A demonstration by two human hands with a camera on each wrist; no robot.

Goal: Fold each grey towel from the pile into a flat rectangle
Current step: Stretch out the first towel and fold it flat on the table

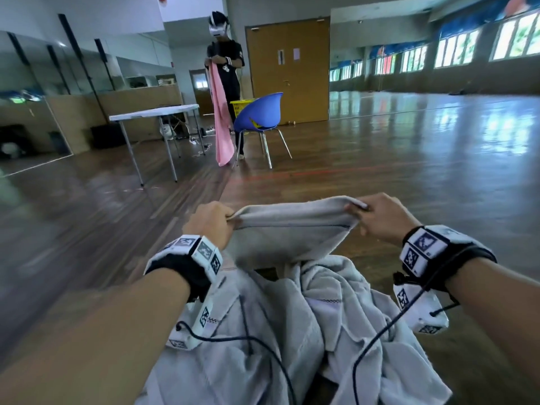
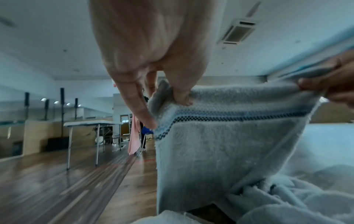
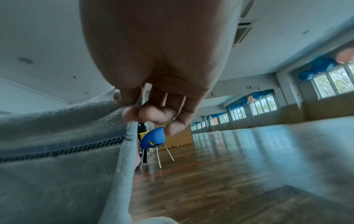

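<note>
A grey towel (image 1: 286,232) with a dark checked stripe hangs stretched between my two hands above a crumpled pile of grey towels (image 1: 292,331). My left hand (image 1: 213,223) pinches its left top corner between thumb and fingers. My right hand (image 1: 380,214) pinches the right top corner. The left wrist view shows the towel (image 2: 220,144) close up, with the stripe below my left hand (image 2: 164,97) and my right hand (image 2: 329,80) at the far corner. In the right wrist view my right hand (image 3: 134,109) pinches the edge of the towel (image 3: 57,166), which hangs down.
Ahead stands another person (image 1: 226,68) holding a pink towel (image 1: 222,118), beside a blue chair (image 1: 260,112) and a yellow basket (image 1: 239,105). A white folding table (image 1: 155,112) is at the left. Wooden floor (image 1: 380,171) spreads to the right.
</note>
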